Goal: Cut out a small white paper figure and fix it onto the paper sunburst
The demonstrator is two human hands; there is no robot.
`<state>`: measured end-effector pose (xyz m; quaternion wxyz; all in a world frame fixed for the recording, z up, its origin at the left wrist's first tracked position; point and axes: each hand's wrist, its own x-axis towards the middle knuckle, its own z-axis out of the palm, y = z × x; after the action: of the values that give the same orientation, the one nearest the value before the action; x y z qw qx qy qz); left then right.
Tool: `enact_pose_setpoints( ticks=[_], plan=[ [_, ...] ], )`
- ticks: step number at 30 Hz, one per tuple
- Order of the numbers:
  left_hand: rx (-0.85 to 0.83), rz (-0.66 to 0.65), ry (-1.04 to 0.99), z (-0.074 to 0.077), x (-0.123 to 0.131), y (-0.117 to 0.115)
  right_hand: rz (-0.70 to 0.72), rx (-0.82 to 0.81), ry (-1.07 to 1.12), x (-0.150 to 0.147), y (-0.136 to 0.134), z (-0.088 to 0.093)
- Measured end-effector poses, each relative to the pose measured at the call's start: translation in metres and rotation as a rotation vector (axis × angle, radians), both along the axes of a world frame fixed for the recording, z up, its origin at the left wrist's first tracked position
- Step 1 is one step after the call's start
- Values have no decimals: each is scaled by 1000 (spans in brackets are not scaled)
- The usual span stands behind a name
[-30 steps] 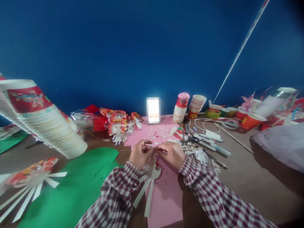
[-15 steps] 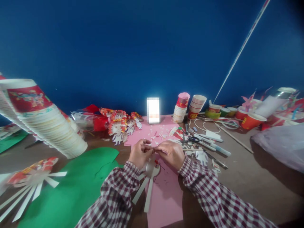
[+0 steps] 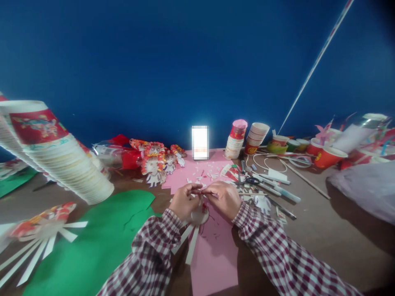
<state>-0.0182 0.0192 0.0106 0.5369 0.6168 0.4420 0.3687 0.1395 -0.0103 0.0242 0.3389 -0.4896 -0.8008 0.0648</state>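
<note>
My left hand (image 3: 186, 201) and my right hand (image 3: 224, 200) meet at the fingertips above the pink paper (image 3: 214, 263). Both hands are closed in a pinch, and whatever lies between the fingertips is too small to make out. Just under my hands is a cut paper cup (image 3: 200, 215) with a round base and long white strips that point down toward me. Part of this cup is hidden behind my left hand and sleeve. Small white paper scraps (image 3: 210, 176) are scattered on the pink paper beyond my fingers.
Stacked cups (image 3: 74, 164) lean at the left, near green paper (image 3: 101, 238) and another cut cup (image 3: 46, 230). Paper figures (image 3: 153, 164) stand behind my left hand. Pens (image 3: 279, 190), scissors (image 3: 252, 180), a stick (image 3: 308, 179) and orange cups (image 3: 330, 156) lie to the right.
The cut cup under my hands has shifted slightly up, and its strips reach less far down. My hands stay close together, with their fingertips slightly higher.
</note>
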Motion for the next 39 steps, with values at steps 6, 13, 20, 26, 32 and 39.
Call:
enact_pose_setpoints(
  ticks=[6,13,20,26,32,39],
  plan=[
    [-122,19,-26,3,1,0,18,1,7,1,-1,-1],
    [24,-34,141,6,-2,-1,4,-9,-6,1,-1,0],
    [84,-87,155,12,-4,-3,-10,-7,-40,0,-1,1],
    [190,-72,258,8,-7,1,19,-14,-51,-2,-2,1],
    [202,-21,291,-3,-7,3,-26,-36,-49,-5,-3,2],
    [164,18,235,3,-4,0,-84,-83,-75,-4,-3,1]
  ],
)
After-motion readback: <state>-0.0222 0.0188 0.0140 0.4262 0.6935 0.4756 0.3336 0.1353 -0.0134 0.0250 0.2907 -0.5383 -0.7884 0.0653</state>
